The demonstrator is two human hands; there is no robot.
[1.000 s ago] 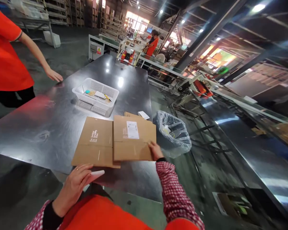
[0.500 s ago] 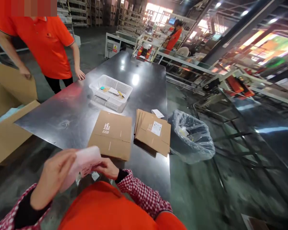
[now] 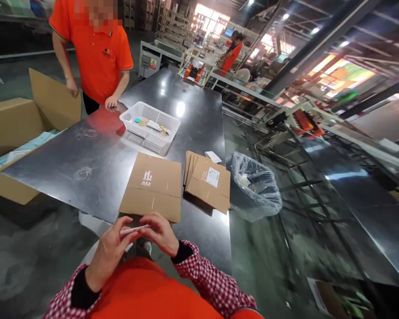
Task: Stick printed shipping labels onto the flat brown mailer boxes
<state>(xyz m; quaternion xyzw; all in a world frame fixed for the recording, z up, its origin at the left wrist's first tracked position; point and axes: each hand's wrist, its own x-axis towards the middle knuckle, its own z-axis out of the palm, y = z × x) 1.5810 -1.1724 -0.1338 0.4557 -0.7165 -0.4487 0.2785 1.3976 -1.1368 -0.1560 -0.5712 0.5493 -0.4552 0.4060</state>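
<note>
A thin whitish-pink paper point(image 3: 133, 230) is held between both hands near the table's front edge, seen almost edge-on. My left hand point(image 3: 107, 250) grips its left end, and my right hand point(image 3: 161, 233) pinches its right end. Just beyond my fingers, a flat brown carton point(image 3: 156, 184) with white print lies on the metal table point(image 3: 99, 177). To its right rests a stack of flat cartons point(image 3: 208, 188), the top one bearing a white label point(image 3: 213, 177). A small white paper point(image 3: 213, 156) lies behind that stack.
Farther back stands a white perforated basket point(image 3: 151, 126) with small items inside. A bin lined with clear plastic point(image 3: 256, 186) is right of the table. An open carton point(image 3: 16, 119) stands at the left, beside a person in an orange shirt point(image 3: 96, 57) touching the table.
My left hand has moved right, closer to my right hand. The paper, earlier spread out, is now compact and edge-on. The view has shifted, and the other person stands more upright.
</note>
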